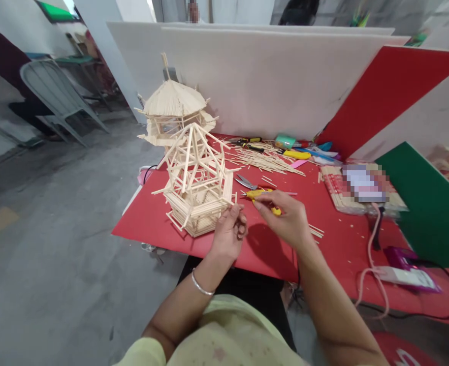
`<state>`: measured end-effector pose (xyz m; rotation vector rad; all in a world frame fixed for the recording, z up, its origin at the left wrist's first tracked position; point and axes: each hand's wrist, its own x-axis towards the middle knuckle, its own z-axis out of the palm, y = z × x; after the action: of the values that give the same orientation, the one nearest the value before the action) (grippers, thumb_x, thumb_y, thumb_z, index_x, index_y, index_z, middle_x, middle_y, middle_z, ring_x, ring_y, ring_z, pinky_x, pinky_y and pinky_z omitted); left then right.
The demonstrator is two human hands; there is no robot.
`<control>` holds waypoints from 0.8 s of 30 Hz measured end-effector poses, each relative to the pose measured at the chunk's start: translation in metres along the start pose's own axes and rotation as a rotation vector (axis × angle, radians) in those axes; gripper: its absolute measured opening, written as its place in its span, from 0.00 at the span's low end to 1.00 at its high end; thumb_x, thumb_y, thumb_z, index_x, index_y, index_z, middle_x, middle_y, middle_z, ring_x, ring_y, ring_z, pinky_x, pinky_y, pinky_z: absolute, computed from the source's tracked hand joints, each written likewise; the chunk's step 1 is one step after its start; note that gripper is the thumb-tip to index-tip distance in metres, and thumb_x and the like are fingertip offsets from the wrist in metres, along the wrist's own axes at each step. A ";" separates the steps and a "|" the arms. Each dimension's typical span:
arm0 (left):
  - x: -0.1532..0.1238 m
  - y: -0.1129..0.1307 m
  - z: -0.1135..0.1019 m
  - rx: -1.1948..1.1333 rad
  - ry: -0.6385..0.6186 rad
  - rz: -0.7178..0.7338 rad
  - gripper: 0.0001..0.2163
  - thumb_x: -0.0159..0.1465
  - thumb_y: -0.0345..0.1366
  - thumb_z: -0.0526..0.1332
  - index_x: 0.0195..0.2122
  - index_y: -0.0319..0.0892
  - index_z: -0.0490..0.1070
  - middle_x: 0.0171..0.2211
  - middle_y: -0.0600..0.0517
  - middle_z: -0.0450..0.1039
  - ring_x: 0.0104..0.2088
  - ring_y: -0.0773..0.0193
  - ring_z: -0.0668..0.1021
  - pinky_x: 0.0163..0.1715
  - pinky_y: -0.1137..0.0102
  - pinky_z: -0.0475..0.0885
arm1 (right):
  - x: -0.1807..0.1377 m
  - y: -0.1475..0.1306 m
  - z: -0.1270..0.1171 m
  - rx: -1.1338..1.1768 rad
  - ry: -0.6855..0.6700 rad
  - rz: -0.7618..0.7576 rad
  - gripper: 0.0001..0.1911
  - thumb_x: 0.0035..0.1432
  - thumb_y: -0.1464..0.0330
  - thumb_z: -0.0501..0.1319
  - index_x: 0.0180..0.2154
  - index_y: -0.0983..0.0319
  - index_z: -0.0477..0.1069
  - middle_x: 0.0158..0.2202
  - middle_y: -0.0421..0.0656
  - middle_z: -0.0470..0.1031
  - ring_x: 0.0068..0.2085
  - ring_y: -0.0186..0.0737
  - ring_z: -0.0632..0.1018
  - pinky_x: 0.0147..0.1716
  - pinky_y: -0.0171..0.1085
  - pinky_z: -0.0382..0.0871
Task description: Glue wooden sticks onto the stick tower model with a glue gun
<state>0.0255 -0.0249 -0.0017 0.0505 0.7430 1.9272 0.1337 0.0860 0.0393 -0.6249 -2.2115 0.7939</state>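
Note:
An open-framed pavilion model of thin wooden sticks (196, 175) stands on the red tabletop, with bare rafters meeting at its peak. At its near right corner is my left hand (229, 233), fingers curled, thumb and forefinger pinched at a thin wooden stick (235, 198). Whether that stick is joined to the model I cannot tell. My right hand (287, 218) is raised over the table to the right, thumb and forefinger together; anything between them is too small to make out. Behind it lies a yellow glue gun (255, 193), partly hidden, beside red-handled cutters (247, 183).
A second, roofed stick model (174, 101) stands behind. Loose sticks (268, 160), pliers (253, 147) and a yellow cutter (296, 154) lie at the back below a white board (266, 81). Right are a stick package (334, 190), a phone, a green board (434, 213) and cables.

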 end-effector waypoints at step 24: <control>-0.004 0.008 -0.025 0.058 0.012 0.010 0.17 0.60 0.49 0.67 0.34 0.37 0.76 0.19 0.57 0.69 0.17 0.76 0.66 0.17 0.78 0.56 | -0.003 -0.033 0.039 -0.186 0.051 -0.240 0.10 0.65 0.72 0.60 0.46 0.59 0.78 0.41 0.46 0.80 0.43 0.42 0.80 0.44 0.42 0.75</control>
<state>0.0122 -0.0422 -0.0163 0.0790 0.8078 1.9171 0.1006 0.0472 0.0389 -0.4499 -2.2765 0.4488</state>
